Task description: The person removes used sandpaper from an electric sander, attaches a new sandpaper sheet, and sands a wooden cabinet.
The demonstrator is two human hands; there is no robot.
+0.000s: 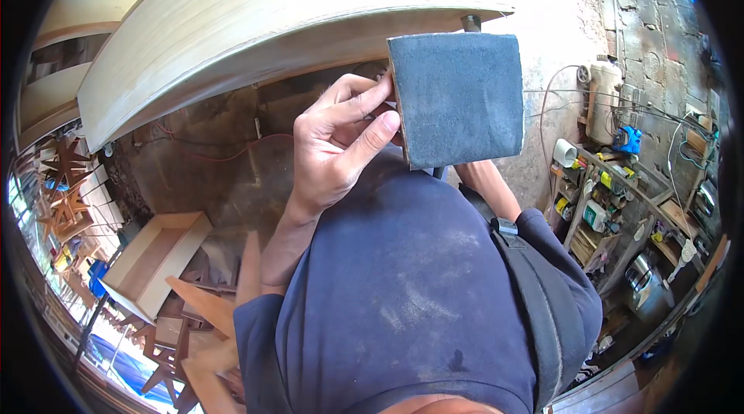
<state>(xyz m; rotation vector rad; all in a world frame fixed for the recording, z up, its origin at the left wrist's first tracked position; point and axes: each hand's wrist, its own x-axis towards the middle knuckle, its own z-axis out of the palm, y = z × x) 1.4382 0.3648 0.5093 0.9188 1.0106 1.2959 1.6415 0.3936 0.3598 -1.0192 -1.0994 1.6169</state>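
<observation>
A square sanding block [457, 100] with a dark blue-grey, dusty abrasive face is held up in front of my chest. Its face is turned toward me. My left hand [339, 139] grips the block's left edge, thumb and fingers curled in against it. My right forearm [494, 185] reaches up behind the block, which hides the right hand and its fingers. Just beyond the block stands a long pale wooden board piece [256, 19], with a darker underside along its lower edge.
At lower left lies an open wooden box [159, 259], near star-shaped wooden pieces [209, 309]. A cluttered shelf [620, 189] with bottles and tools lines the right wall, beneath a beige tank [603, 100]. A thin red cable [232, 157] runs across the floor.
</observation>
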